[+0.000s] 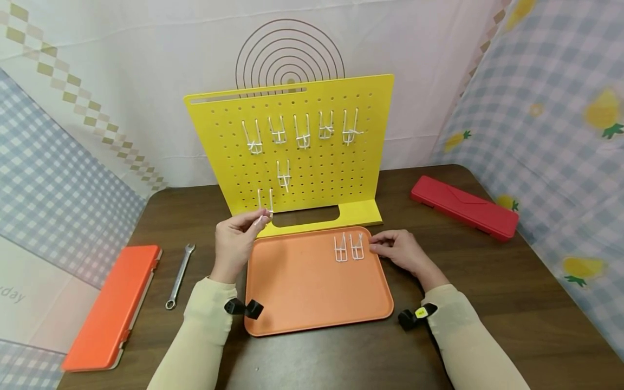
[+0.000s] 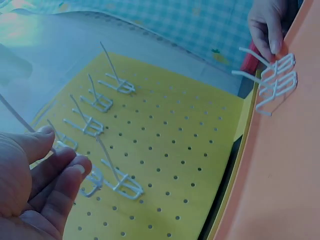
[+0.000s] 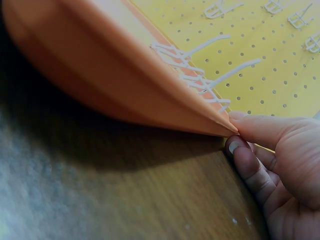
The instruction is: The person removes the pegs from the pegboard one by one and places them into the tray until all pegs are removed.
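A yellow pegboard (image 1: pixel 322 160) stands upright at the back. My left hand (image 1: pixel 233 244) pinches a white wire pegboard hook (image 1: pixel 271 200) between thumb and fingers at the board's lower left; the fingers hide part of it. Above it hangs another hook (image 1: pixel 284 176), and several more line the upper row. In front of the board lies an orange tray (image 1: pixel 312 287) with two white hooks (image 1: pixel 357 250) side by side near its far right corner. My right hand (image 1: pixel 402 252) grips the tray's right rim, thumb above and fingers below, as the right wrist view shows.
A red case (image 1: pixel 465 208) lies at the right rear of the dark wooden table (image 1: pixel 312 363). To the left are a combination wrench (image 1: pixel 180 277) and an orange-red case (image 1: pixel 117 303). Patterned cloth hangs behind and on both sides.
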A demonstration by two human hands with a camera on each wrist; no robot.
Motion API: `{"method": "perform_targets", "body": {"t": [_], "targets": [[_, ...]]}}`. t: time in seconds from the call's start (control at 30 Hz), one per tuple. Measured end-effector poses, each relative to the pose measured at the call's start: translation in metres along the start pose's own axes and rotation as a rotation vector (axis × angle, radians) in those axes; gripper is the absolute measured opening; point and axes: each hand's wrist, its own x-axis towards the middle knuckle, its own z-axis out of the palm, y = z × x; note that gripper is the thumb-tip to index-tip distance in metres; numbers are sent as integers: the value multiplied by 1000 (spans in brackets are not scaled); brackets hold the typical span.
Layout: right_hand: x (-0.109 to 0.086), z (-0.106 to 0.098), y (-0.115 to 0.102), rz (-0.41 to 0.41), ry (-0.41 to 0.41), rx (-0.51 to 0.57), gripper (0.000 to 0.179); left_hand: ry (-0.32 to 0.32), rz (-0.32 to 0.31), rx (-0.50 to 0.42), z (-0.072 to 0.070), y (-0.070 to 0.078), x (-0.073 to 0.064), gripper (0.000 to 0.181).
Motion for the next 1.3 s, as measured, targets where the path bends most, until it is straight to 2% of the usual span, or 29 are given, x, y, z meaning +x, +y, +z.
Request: {"method": "perform_targets", "body": {"t": [0.1,0.17,0.37,0.43,0.57,0.7,0.93,1.07,1.3], "targets": [[0,0,0,-3,0,1,23,-16,-18,45,3,5,-6,22],[1,-1,-1,-4,5,-2,24,-34,-8,91,7,12,-8,19],[1,-1,-1,-4,14,-16,25,-113,129,220,21,37,-13,13],[2,-1,-2,-7,11,-19,25,-130,171,257,24,36,-14,10],[3,0,-3,-12,8,-21,25,-150,211,299,28,18,-15,5],[2,0,-2,-1,2,-20,26,-193,196,307,35,4,-17,6],[1,-1,0,14,-2,-5,28,-287,93,321,53,-2,-21,12],[1,-1,1,9,-4,-3,27,-298,31,328,62,-5,-22,13],[1,0,2,7,-2,-3,27,-313,-8,368,70,-24,-23,12]]}}
